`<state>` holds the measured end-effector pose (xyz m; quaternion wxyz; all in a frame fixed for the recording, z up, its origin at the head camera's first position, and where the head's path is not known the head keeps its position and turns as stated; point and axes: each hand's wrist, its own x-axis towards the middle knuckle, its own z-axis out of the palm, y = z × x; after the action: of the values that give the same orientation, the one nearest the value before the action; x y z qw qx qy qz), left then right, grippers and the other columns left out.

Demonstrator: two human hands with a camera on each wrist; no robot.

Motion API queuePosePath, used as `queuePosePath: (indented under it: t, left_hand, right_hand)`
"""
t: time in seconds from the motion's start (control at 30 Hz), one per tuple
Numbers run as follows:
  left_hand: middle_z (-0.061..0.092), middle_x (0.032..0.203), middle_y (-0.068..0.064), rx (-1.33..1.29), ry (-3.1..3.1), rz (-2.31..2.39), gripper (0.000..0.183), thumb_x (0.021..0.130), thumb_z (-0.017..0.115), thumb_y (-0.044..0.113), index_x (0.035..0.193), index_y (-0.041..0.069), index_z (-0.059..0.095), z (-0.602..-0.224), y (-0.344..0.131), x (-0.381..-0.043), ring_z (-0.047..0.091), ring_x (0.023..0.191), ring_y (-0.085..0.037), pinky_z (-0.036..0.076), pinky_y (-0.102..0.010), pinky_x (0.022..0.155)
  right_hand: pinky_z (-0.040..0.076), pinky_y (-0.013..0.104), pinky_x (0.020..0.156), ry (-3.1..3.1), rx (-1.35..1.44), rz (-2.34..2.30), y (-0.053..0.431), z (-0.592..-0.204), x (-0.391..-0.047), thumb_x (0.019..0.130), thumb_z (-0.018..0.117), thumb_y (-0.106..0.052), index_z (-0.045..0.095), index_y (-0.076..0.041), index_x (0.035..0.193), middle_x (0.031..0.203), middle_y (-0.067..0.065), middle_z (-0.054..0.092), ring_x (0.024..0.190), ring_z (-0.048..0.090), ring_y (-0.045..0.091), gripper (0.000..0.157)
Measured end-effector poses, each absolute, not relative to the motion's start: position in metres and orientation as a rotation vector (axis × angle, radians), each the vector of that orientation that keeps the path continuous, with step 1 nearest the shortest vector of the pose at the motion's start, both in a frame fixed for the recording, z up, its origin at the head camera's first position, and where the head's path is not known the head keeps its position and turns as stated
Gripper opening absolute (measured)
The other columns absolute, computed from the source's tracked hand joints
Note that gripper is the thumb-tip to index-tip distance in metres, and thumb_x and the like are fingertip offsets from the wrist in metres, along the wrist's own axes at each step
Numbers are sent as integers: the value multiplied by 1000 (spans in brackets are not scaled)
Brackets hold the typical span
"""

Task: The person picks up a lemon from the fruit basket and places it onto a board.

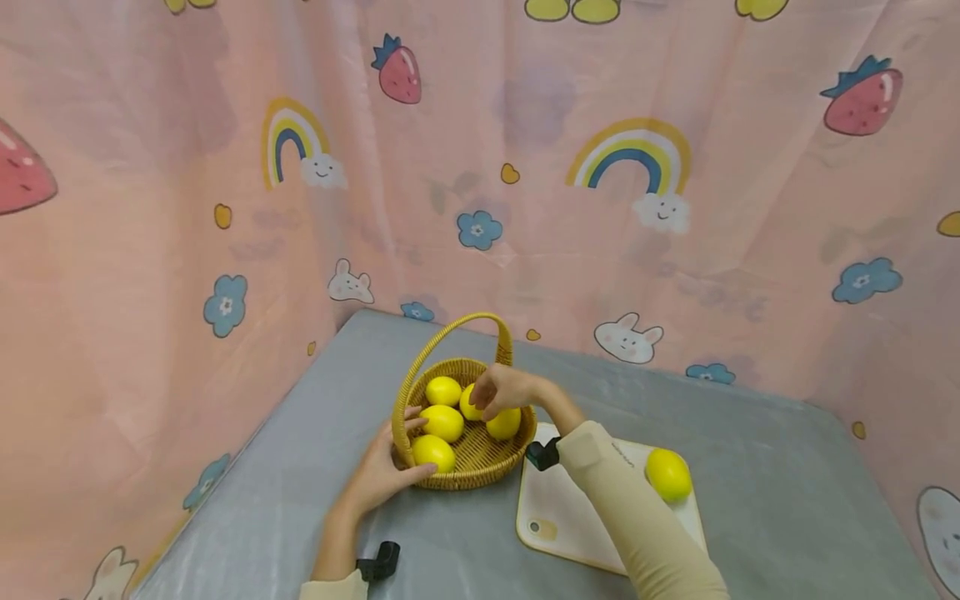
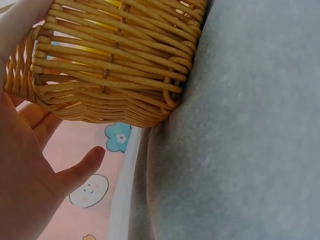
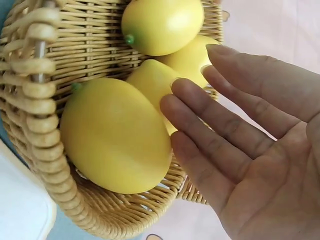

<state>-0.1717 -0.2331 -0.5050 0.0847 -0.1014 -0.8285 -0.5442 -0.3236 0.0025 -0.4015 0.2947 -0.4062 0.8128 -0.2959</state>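
Note:
A woven basket with a tall arched handle stands on the grey tabletop and holds several yellow lemons. My left hand holds the basket's left side, its thumb along the front rim and fingers by the handle's base. In the left wrist view, one finger of it stands clear of the wicker. My right hand is inside the basket over the lemons at the right. The right wrist view shows its fingers loosely extended, fingertips close beside a large lemon; whether they touch it I cannot tell.
Right of the basket lies a white tablet-like panel with a camera-like circle at one corner. Another lemon sits on its right edge, and my right forearm crosses over it. A pink patterned curtain hangs behind the table.

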Motion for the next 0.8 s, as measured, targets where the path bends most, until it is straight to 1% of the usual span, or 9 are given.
queuePosePath:
  t: [0.1,0.23,0.33,0.43,0.7,0.8]
  left_hand:
    - [42,153,-10,-313,-2466,-1609,71,78,88,26,139,6,58,-505,-233,-172,33,143,-33,29,-60,111]
    - [42,153,-9,-324,-2474,-1597,71,78,88,26,139,7,58,-504,-233,-173,33,142,-32,29,-59,111]
    - [42,153,-10,-324,-2474,-1611,70,78,88,26,138,7,58,-503,-233,-173,33,142,-32,28,-59,112]
    - [42,153,-10,-316,-2476,-1620,71,78,88,27,139,7,58,-501,-233,-174,33,142,-31,28,-58,112]
    - [41,154,-8,-293,-2501,-1626,72,78,87,29,140,8,57,-503,-234,-173,32,143,-30,27,-58,113]
    - [41,154,-8,-298,-2492,-1635,71,78,87,28,139,8,57,-505,-234,-173,31,144,-30,27,-58,113]
  right_hand:
    - [55,31,86,2182,-1078,-767,3,-405,-322,87,71,6,66,10,116,110,18,69,101,66,26,30]
    - [54,30,85,2179,-1068,-694,4,-408,-320,87,72,4,67,8,118,107,14,69,97,65,20,31]
    - [55,29,84,2153,-1081,-663,4,-409,-319,87,72,5,66,8,119,105,14,70,95,64,17,33]
    - [55,29,83,2134,-1074,-653,4,-409,-318,86,72,7,66,8,120,106,17,70,94,65,18,35]
    - [54,32,88,2056,-936,-616,1,-416,-314,86,72,6,66,4,123,110,15,71,99,66,18,37]
    - [53,32,91,2052,-939,-601,0,-418,-312,85,72,9,66,4,123,113,14,70,105,65,21,39]
